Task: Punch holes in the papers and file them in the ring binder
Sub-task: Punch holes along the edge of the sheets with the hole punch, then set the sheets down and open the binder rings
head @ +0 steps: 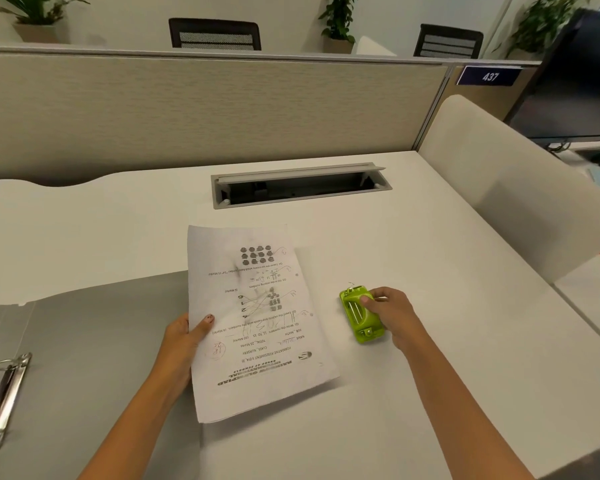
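A printed paper, marked with red pen, is held a little above the white desk by its left edge in my left hand. Two small punched holes show near its right edge. To the right of the paper stands a green hole punch on the desk. My right hand grips the punch from its right side, thumb on top. A grey ring binder lies open at the left, its metal rings near the left edge.
An open cable slot is set into the white desk behind the paper. A beige partition runs along the back. A low divider stands at the right, with a dark monitor beyond it.
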The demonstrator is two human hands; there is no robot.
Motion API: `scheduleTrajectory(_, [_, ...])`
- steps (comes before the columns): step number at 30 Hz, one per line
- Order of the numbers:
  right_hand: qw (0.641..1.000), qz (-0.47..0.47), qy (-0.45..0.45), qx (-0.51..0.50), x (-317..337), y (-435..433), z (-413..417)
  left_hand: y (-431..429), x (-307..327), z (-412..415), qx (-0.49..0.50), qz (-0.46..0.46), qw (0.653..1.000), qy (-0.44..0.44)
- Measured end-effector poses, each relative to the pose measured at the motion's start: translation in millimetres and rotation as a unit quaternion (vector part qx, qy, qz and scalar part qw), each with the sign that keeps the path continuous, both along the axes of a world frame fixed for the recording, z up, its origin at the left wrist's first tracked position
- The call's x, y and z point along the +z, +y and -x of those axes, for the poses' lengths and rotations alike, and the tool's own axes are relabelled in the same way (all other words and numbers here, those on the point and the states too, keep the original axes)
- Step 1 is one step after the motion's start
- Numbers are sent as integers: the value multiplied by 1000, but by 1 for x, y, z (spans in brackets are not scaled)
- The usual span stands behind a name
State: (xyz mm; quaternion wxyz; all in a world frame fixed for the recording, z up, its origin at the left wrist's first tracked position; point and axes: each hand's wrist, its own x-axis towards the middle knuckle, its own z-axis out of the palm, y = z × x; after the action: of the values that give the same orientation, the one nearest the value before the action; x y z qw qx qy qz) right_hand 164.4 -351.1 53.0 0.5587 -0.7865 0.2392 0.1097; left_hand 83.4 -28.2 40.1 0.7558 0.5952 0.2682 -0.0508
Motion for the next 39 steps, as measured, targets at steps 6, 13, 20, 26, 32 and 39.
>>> scheduleTrajectory(6, [992, 123, -11, 29, 6, 13, -1, -1, 12, 4, -7, -17, 1000, 1])
scheduleTrajectory(13, [964, 253, -51, 68, 18, 17, 5, 17, 41, -6, -37, -45, 997, 54])
scheduleTrajectory(20, [815, 314, -422, 243, 85, 72, 35, 26, 96, -15, -148, -164, 975, -12])
scheduleTrajectory(26, [677, 353, -542, 352, 114, 119, 46, 15, 139, -23, -275, -373, 884, -55])
scheduleTrajectory(32, [609, 416, -571, 361, 131, 142, 45, 1, 163, -20, -373, -482, 786, -100])
scheduleTrajectory(39, [640, 418, -560, 319, 140, 134, 50, 3, 171, 5, -289, -622, 706, -178])
